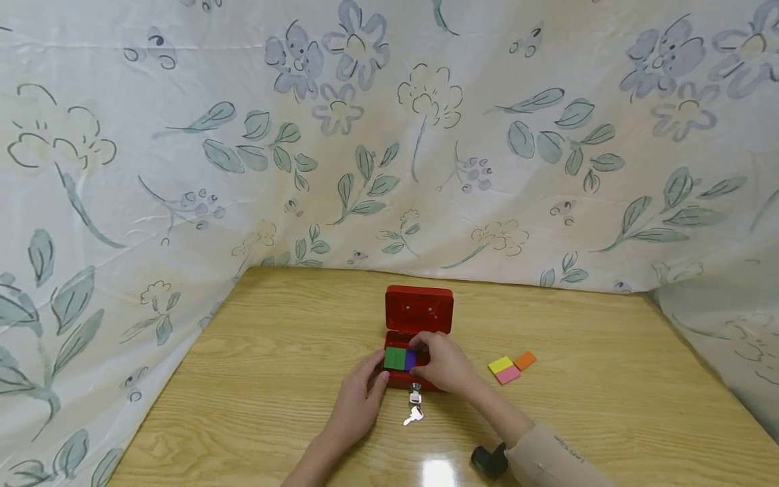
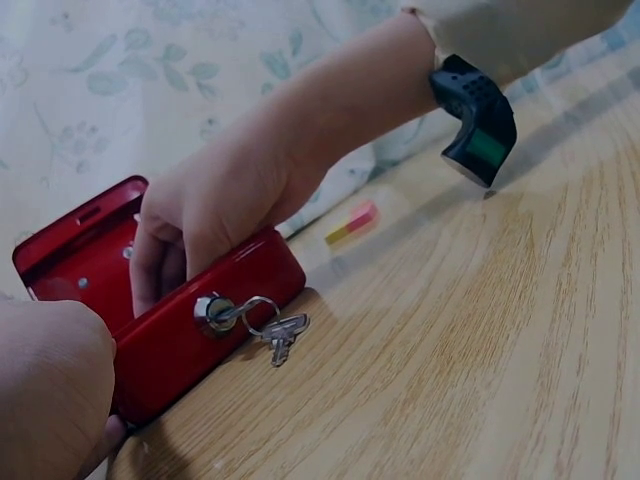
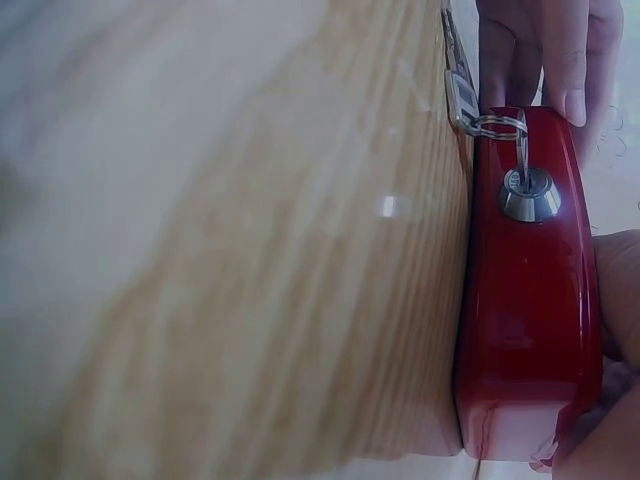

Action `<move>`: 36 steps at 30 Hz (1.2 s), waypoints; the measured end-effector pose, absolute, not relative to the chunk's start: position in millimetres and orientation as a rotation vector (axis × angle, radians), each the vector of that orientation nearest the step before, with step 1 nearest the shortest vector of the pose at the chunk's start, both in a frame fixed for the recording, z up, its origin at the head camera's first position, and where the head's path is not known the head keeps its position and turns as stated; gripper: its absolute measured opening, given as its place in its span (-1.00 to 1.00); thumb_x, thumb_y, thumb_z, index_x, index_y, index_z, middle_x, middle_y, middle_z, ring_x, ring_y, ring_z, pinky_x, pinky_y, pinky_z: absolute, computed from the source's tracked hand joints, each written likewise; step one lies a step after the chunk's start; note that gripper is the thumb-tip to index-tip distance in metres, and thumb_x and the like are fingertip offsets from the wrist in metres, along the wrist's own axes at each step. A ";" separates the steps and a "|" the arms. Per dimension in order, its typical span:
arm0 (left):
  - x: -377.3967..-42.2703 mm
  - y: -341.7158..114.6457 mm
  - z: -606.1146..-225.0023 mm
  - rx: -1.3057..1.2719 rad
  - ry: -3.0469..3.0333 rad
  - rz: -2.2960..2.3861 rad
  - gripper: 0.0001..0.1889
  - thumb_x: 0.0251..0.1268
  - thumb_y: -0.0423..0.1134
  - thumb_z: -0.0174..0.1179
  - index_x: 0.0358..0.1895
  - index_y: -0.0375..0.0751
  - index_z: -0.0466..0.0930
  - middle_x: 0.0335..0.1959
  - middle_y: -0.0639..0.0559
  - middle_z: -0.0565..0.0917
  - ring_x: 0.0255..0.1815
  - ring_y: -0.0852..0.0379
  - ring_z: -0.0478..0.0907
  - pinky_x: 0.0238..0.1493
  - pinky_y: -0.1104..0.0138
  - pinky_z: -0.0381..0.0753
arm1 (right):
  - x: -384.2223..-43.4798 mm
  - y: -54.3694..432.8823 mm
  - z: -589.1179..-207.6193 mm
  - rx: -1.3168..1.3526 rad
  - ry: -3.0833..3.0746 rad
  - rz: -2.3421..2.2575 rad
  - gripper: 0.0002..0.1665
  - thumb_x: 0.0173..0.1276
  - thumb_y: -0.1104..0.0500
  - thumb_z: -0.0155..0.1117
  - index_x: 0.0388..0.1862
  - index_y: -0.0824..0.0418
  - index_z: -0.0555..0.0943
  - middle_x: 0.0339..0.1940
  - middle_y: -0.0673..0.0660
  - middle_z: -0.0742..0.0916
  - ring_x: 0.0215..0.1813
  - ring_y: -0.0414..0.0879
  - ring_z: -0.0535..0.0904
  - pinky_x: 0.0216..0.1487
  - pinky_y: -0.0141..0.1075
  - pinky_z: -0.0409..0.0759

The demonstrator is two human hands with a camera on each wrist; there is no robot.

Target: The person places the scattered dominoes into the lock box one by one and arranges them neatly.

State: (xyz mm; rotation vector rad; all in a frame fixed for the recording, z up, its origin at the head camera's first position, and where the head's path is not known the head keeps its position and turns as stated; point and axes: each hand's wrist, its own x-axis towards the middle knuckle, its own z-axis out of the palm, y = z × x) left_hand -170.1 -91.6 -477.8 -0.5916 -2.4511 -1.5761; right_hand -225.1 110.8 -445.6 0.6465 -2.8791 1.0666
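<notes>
A small red metal cash box (image 1: 398, 381) stands on the table with its lid (image 1: 420, 308) raised. Inside it lie green flat pieces (image 1: 394, 358) and a purple flat piece (image 1: 410, 360) beside them. My right hand (image 1: 444, 362) reaches in over the right side, its thumb and forefinger pinching the purple piece. In the left wrist view the box's front wall hides those fingertips. My left hand (image 1: 359, 399) rests against the box's left end, thumb at the front corner (image 3: 574, 105), fingers fairly straight. A key (image 2: 235, 312) sits in the front lock, and another key (image 1: 414, 415) hangs from its ring.
Right of the box lie a yellow piece (image 1: 500, 366), a pink piece (image 1: 508, 375) and an orange piece (image 1: 525, 361). A black wrist device (image 1: 489, 462) is on my right forearm. Floral cloth (image 1: 420, 169) hangs behind the wooden table (image 1: 274, 325).
</notes>
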 end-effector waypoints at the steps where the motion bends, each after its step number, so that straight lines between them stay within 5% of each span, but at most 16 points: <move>1: -170.5 -91.8 -478.6 -0.594 -2.451 -1.577 -0.56 0.53 -0.38 0.07 0.40 -0.41 0.36 0.32 -0.25 0.48 0.35 -0.10 0.43 0.30 0.22 0.48 | -225.0 110.6 -445.9 0.646 -2.877 1.065 -0.56 0.06 0.30 0.62 -0.07 0.27 0.67 -0.21 0.08 0.72 -0.17 -0.06 0.59 -0.03 -0.13 0.69; 36: -159.0 -94.4 -481.9 -0.617 -2.433 -1.566 -0.56 0.53 -0.39 0.06 0.39 -0.44 0.36 0.32 -0.27 0.47 0.35 -0.12 0.43 0.29 0.21 0.48 | -211.6 105.4 -450.5 0.614 -2.859 1.014 -0.56 0.03 0.26 0.64 -0.09 0.24 0.67 -0.24 0.07 0.70 -0.18 -0.04 0.55 -0.09 -0.14 0.65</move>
